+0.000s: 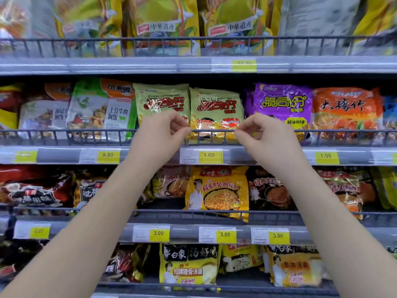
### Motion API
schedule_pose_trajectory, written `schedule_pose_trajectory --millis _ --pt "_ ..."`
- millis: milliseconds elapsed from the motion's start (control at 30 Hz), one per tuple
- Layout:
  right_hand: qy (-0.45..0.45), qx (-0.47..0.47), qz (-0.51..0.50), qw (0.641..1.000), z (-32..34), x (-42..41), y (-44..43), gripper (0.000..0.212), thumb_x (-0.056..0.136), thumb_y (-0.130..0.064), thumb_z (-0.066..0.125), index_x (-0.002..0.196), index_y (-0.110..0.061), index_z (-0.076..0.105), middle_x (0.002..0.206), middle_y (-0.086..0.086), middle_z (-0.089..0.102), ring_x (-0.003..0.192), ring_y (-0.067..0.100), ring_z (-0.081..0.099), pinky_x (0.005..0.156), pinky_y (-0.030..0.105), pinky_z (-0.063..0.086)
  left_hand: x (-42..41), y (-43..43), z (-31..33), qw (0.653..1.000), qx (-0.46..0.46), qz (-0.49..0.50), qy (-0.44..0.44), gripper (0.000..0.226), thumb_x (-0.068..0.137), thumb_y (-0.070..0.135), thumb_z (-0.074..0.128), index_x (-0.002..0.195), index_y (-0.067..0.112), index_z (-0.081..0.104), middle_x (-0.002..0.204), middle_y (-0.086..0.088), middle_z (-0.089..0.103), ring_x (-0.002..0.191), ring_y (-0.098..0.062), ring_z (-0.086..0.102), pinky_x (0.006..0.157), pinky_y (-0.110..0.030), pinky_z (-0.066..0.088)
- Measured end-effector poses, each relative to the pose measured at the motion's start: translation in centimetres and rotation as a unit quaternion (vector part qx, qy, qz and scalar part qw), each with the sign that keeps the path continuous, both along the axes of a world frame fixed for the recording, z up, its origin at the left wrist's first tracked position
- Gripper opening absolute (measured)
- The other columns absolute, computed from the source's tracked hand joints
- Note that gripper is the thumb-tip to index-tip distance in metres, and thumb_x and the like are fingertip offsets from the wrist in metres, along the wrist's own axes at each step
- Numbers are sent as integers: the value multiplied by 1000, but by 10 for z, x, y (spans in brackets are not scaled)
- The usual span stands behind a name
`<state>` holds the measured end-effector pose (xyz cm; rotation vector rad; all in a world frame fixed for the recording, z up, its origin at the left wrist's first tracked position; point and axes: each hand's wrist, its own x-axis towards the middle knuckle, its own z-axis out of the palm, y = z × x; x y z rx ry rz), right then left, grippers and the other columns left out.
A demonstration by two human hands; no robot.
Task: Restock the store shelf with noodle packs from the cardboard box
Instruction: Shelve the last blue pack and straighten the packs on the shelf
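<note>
Left hand (165,131), right hand (265,135) pinch pack (216,108) on shelf (272,156).

From my feed I see a grey store shelf (64,155) in four tiers, each fronted by a wire rail (64,134) and yellow price tags (209,156). On the mid-frame tier the left green pack (161,97) and the right green pack (217,108) stand side by side. A purple pack (283,102) and an orange pack (345,110) stand to their right, and rice-meal packs (101,108) to their left. Tall yellow bags (163,24) fill the top tier.
</note>
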<state>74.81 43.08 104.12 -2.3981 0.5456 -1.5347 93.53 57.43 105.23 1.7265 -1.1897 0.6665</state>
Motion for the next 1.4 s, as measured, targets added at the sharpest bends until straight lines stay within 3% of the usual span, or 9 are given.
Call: schedule_pose_trajectory --millis 167,267,467,633,700,800,1067,1267,1400 --pt "75 -30 -89 993 34 13 -22 13 92 -38 64 97 -28 69 94 -10 71 94 19 65 81 38 55 3 -20 29 993 51 103 -41 15 90 42 70 93 27 72 82 14 69 83 -13 65 69 -29 52" --pt "141 -52 -172 974 49 20 -28 22 91 -41 63 101 -23 71 100 1 73 97 29 66 78 37 55 4 -29 49 979 134 145 -40 27 87 52 71 88 25 75 87 6 73 86 -19 67 74 -35 57" --pt "236 -38 -205 949 69 35 -27 33 91 -45 66 83 -16 52 80 6 71 84 27 70 64 32 50 9 -41 68 965 235 116 6 37 76 56 80 78 20 76 84 2 72 85 -20 66 82 -42 60" --pt "226 -12 -204 953 74 38 -30 28 87 -35 75 95 -12 62 83 5 73 83 24 72 66 32 54 7 -47 69 974 201 104 18 35 71 48 87 86 18 79 94 3 74 94 -21 67 88 -42 59" --pt "210 -10 -201 957 70 38 -34 22 89 -31 74 87 -11 65 67 2 72 74 20 72 69 33 59 5 -51 67 980 173 90 30 39 68 49 89 92 19 78 93 3 76 92 -19 69 87 -43 59" --pt "184 -37 -228 955 65 42 -38 19 91 -25 72 81 -15 59 74 6 71 77 25 71 67 33 58 5 -56 67 985 147 83 34 44 67 52 87 94 19 75 91 4 76 90 -17 69 85 -41 60" --pt "213 -59 -258 941 66 38 -32 14 93 -16 67 88 -16 54 81 7 71 83 27 71 60 31 48 7 -59 64 975 196 107 14 38 73 53 84 87 18 78 90 3 72 91 -19 65 78 -35 57" --pt "213 -126 -309 918 64 34 -8 16 93 -16 68 108 -13 64 93 12 61 96 37 67 65 36 43 9 -38 51 992 81 89 25 29 73 50 85 87 29 72 80 13 71 83 -10 68 79 -40 60" --pt "179 -151 -238 943 60 49 12 17 94 -30 65 105 -18 67 106 12 67 101 38 65 70 35 44 29 3 42 992 11 124 5 23 75 49 83 82 33 67 75 18 67 83 -8 67 77 -38 58"
